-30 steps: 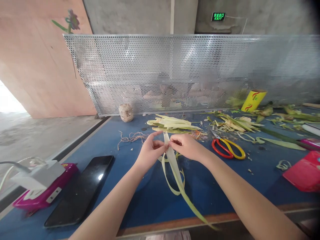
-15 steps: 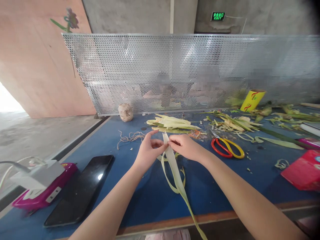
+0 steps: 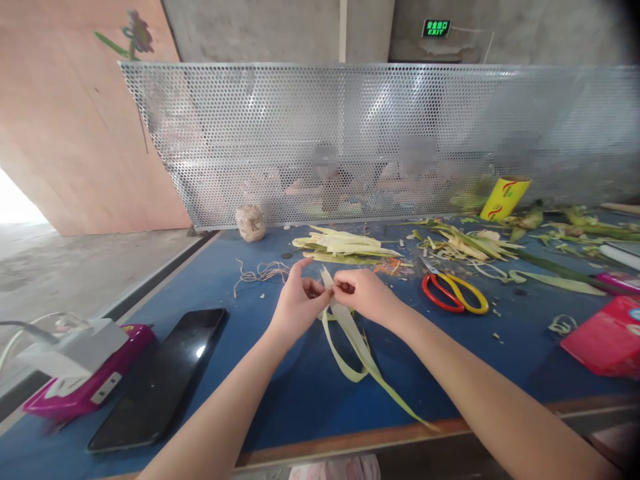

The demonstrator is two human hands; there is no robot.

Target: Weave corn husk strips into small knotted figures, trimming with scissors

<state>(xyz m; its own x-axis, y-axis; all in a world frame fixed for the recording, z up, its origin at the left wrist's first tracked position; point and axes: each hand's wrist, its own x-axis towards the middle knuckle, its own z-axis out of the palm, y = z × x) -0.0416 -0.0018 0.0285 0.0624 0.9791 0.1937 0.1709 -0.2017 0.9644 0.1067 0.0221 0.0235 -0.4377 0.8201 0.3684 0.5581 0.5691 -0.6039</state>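
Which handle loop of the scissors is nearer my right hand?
The red loop: it sits on the side toward your right hand, while the yellow loop lies farther right.

Left of the scissors (image 3: 455, 289): leaf strip (image 3: 353, 328), twine (image 3: 265, 272), phone (image 3: 160, 383); right: box (image 3: 605, 337); behind: heaped leaves (image 3: 473, 247), perforated screen (image 3: 280, 140).

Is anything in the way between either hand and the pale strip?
Nothing visible: the left hand and right hand are both already pinching the strip. The nearby scissors lie to the right, outside that gap.
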